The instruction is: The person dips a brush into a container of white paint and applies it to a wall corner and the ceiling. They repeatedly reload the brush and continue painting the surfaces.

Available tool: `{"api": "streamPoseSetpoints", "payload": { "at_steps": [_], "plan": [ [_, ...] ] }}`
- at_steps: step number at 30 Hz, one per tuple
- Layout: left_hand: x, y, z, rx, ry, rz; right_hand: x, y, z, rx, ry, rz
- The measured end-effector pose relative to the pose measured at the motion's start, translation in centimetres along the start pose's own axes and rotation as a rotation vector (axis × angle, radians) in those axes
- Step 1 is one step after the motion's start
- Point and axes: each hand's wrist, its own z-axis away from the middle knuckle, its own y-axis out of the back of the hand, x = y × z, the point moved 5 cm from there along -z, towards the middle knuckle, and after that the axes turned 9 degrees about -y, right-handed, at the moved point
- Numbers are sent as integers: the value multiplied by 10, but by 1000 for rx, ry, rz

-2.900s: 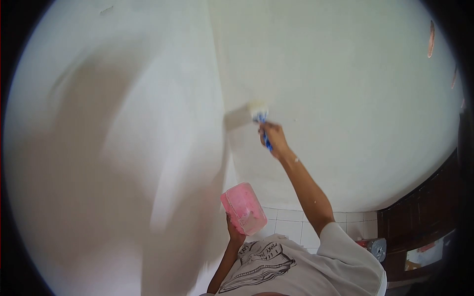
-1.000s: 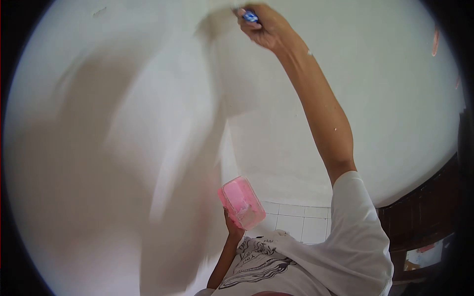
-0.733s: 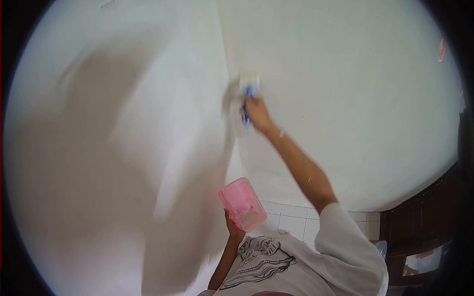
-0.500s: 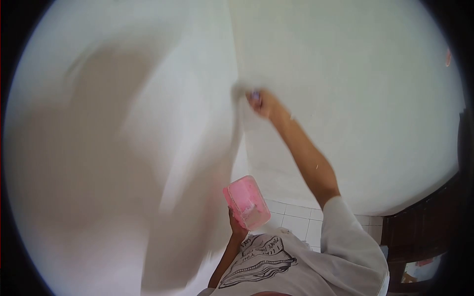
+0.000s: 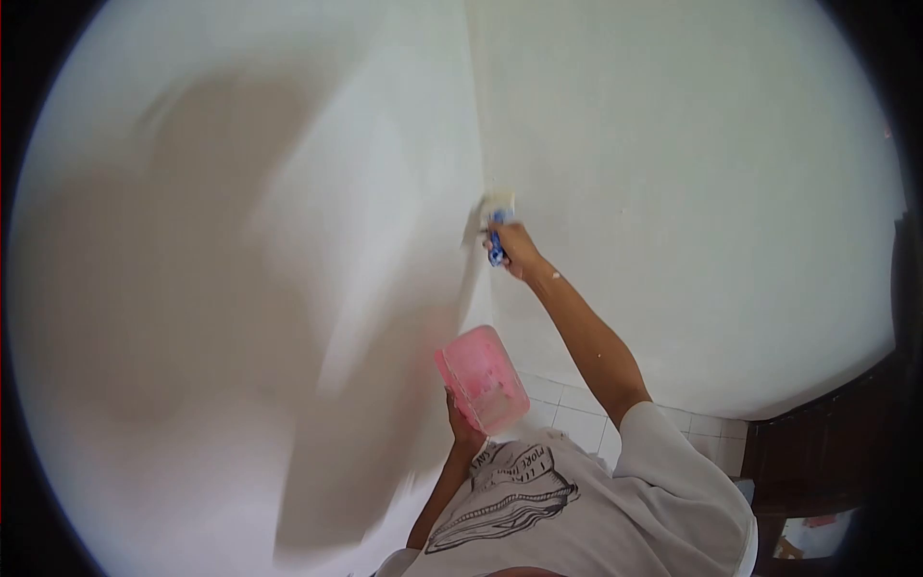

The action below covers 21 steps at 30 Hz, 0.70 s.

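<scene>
My right hand is closed around the blue handle of a paintbrush. The brush's pale bristles point up against the right-hand wall, close beside the corner where two walls meet. Lower down, my left hand grips a pink plastic tub by its side. The tub is tilted with its opening toward me, and whitish paint shows inside at its lower end. Part of the left hand's fingers is hidden behind the tub. Small white specks dot my right forearm.
The left wall carries a large shadow. White floor tiles lie below the corner. A dark brown piece of wooden furniture stands at the lower right, with something pale and papery near it.
My right hand has moved down along the corner with the brush, which was blurred before and now shows clearly. The pink tub has risen slightly in my left hand.
</scene>
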Motion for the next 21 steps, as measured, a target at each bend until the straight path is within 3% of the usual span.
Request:
{"api": "streamPoseSetpoints", "payload": {
  "at_steps": [1, 2, 4, 7, 8, 11, 13, 15, 18, 20, 21],
  "plan": [
    [1, -4, 0, -32, -22, 4, 29, 11, 2, -97, -165, -144],
    [2, -6, -1, -61, -42, 6, 50, 28, 4, -92, -187, -154],
    [2, -1, -2, -39, -19, 9, 43, 31, 50, 12, -115, 221],
    [1, 5, -2, 0, -22, 20, 18, 23, 94, -19, -56, 364],
    [1, 6, -2, 1, -14, 10, 6, 23, 100, 59, 10, 540],
    [-2, 9, -3, -41, 6, 57, -57, -10, 108, 239, 323, 630],
    [-4, 14, -4, -52, 4, 48, -121, -67, 114, 215, 635, 699],
    [0, 17, -7, -63, -13, 26, -173, -120, 123, 122, 747, 620],
    [-3, 30, -7, 5, 68, 29, -147, -99, 57, 80, 654, 384],
    [0, 22, -5, -16, 40, 22, -58, -44, 5, 173, 577, 374],
    [0, 23, -5, -12, 46, 11, -2, -18, -8, 139, 431, 262]
  ]
}}
